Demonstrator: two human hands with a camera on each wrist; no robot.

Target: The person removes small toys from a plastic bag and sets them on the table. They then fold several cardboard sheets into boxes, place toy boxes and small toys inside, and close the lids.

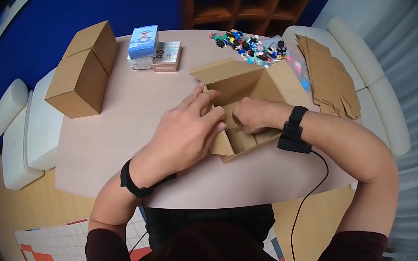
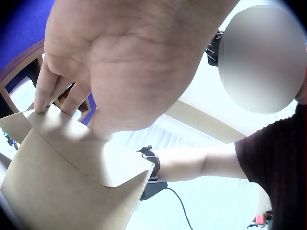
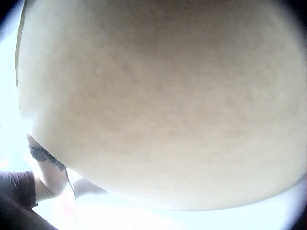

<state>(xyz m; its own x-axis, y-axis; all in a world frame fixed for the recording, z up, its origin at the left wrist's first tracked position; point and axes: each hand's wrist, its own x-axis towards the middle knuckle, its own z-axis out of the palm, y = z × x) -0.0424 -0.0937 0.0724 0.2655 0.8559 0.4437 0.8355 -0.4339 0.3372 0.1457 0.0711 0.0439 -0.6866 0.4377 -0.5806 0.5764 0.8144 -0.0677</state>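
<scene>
Head: open cardboard box (image 1: 238,89), between left hand (image 1: 191,123) and right hand (image 1: 257,116); left, fingers bent over side flap (image 1: 222,144); right, inside, fingertips hidden, hold not discernible. Left wrist: flap beneath fingertips; presumably light, stiff, crease-prone, best held by opposite sides. Right wrist: close, blurred tan surface (image 3: 158,105).

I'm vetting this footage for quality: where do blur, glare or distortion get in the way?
Head view: dark, rounded lens edges, but the open box looks fairly sharp; left wrist view: an oval blurred patch at upper right, and strong light washing out the curtain below the left hand; right wrist view: a soft pale-brown surface fills most of it, surroundings overexposed.
</scene>
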